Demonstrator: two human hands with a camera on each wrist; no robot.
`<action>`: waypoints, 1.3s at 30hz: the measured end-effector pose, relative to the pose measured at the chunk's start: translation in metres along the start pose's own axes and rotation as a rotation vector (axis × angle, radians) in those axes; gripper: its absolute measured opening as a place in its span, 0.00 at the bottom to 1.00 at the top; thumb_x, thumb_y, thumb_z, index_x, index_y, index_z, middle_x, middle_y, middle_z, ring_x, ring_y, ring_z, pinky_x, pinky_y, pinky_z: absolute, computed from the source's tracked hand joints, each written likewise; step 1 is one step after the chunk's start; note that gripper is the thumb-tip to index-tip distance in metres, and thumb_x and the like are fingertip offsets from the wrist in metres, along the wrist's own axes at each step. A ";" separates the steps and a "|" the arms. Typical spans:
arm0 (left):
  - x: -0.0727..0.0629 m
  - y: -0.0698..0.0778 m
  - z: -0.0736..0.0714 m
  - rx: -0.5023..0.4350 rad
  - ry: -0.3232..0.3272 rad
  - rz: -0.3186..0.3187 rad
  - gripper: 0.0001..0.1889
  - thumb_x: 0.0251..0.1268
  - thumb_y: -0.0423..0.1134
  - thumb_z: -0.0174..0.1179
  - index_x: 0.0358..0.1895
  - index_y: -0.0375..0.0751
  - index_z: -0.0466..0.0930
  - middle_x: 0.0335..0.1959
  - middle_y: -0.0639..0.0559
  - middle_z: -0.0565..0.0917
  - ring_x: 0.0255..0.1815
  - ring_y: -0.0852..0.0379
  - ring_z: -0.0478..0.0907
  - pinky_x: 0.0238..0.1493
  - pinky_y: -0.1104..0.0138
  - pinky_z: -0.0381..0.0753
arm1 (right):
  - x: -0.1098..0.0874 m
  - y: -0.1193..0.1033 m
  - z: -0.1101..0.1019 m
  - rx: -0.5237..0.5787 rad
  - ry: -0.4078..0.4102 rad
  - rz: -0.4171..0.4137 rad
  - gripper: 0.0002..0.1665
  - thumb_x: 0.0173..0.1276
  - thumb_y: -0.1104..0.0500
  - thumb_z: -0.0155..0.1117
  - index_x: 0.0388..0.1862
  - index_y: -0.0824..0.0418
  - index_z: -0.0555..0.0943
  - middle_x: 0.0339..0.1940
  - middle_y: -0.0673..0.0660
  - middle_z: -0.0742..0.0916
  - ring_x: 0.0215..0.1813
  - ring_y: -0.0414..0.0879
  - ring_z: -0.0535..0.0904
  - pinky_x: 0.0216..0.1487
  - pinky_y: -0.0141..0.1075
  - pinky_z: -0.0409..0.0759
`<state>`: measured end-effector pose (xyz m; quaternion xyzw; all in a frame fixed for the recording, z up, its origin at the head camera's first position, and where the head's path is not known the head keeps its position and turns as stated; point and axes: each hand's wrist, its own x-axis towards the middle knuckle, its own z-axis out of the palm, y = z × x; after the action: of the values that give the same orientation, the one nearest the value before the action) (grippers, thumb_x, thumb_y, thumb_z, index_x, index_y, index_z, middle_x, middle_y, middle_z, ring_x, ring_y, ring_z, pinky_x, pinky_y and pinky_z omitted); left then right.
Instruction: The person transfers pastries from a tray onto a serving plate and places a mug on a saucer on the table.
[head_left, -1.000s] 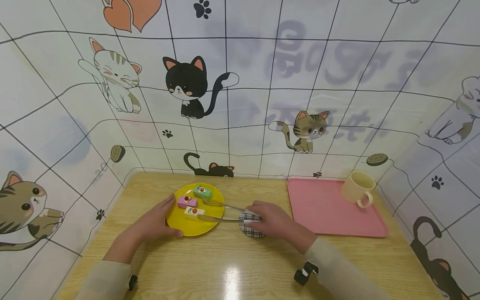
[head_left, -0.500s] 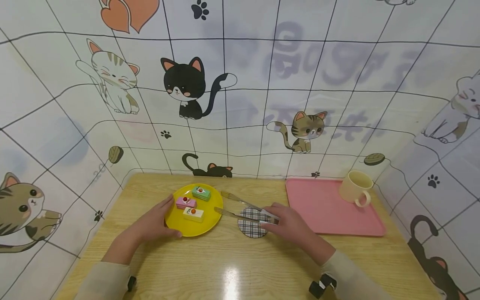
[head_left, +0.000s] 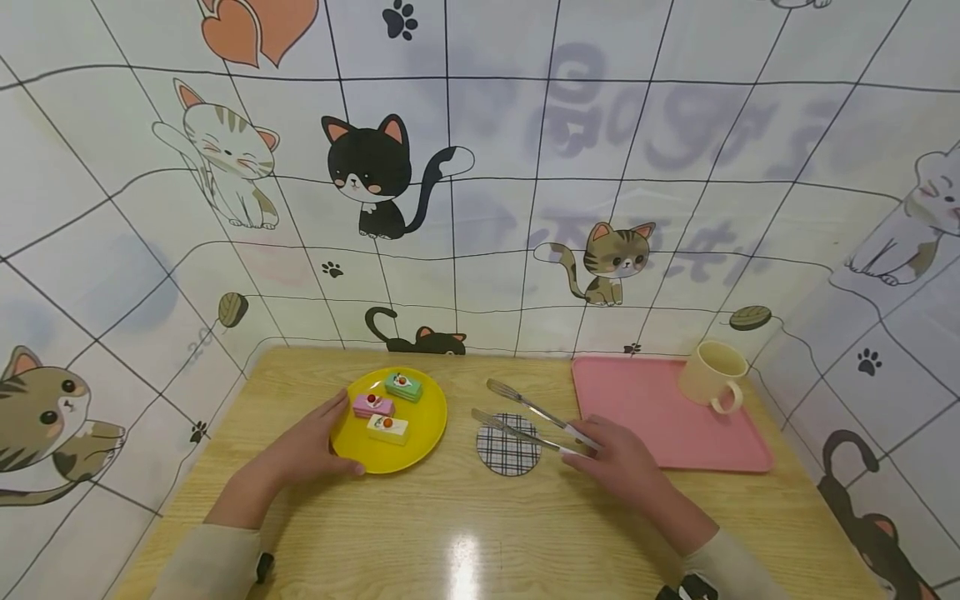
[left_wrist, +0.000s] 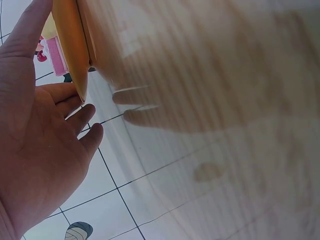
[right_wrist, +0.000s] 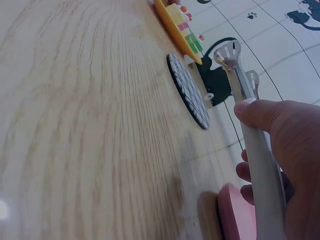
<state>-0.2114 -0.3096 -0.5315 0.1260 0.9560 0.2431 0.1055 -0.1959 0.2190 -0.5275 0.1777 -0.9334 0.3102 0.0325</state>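
On the wooden desk point(head_left: 405, 537), a yellow plate point(head_left: 425, 433) lies toward the back left corner. The left hand point(head_left: 306, 446) rests against the plate's left rim, fingers relaxed and spread from the thumb. Three miniature cake slices sit on the plate: the green slice point(head_left: 403, 388) nearest the desk's back edge, then the pink slice point(head_left: 372, 407), then the pale yellow slice point(head_left: 387, 429). The right hand point(head_left: 626, 462) grips metal tongs point(right_wrist: 257, 150) above the desk, their tips spread apart and pointing toward the back left. Below the tongs lies a round checked coaster point(head_left: 507, 460), between the plate and a pink tray point(head_left: 630, 408) near the back right corner. A cream mug point(head_left: 711, 377) stands on the tray's back right part.
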 end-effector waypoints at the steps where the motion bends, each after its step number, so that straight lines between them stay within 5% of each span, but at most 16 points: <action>1: 0.000 0.000 0.000 -0.001 0.000 -0.001 0.69 0.54 0.67 0.83 0.88 0.29 0.55 0.91 0.33 0.52 0.88 0.27 0.53 0.85 0.36 0.58 | -0.003 0.003 -0.002 0.009 0.002 0.011 0.25 0.70 0.53 0.84 0.62 0.59 0.91 0.35 0.46 0.81 0.32 0.36 0.72 0.31 0.33 0.73; 16: 0.000 0.001 0.000 -0.005 0.002 0.005 0.69 0.54 0.67 0.83 0.88 0.28 0.55 0.91 0.32 0.52 0.88 0.28 0.53 0.85 0.36 0.57 | -0.043 0.052 -0.029 -0.051 0.133 0.050 0.19 0.66 0.56 0.86 0.53 0.56 0.89 0.37 0.43 0.85 0.38 0.39 0.77 0.38 0.36 0.79; 25: 0.000 0.001 0.000 -0.007 0.001 0.005 0.69 0.55 0.66 0.83 0.88 0.28 0.55 0.91 0.32 0.52 0.88 0.28 0.53 0.85 0.35 0.57 | -0.063 0.070 -0.042 -0.034 0.104 0.168 0.19 0.70 0.53 0.83 0.54 0.57 0.86 0.45 0.49 0.88 0.46 0.44 0.81 0.46 0.40 0.83; 39: 0.001 0.000 0.000 0.003 -0.003 0.001 0.69 0.54 0.67 0.82 0.88 0.28 0.55 0.91 0.33 0.52 0.88 0.28 0.53 0.84 0.35 0.58 | -0.086 0.104 -0.064 -0.086 0.072 0.205 0.23 0.68 0.55 0.84 0.54 0.62 0.83 0.46 0.52 0.88 0.44 0.43 0.79 0.43 0.39 0.80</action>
<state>-0.2121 -0.3094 -0.5319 0.1271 0.9562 0.2413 0.1067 -0.1548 0.3606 -0.5497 0.0685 -0.9573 0.2778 0.0418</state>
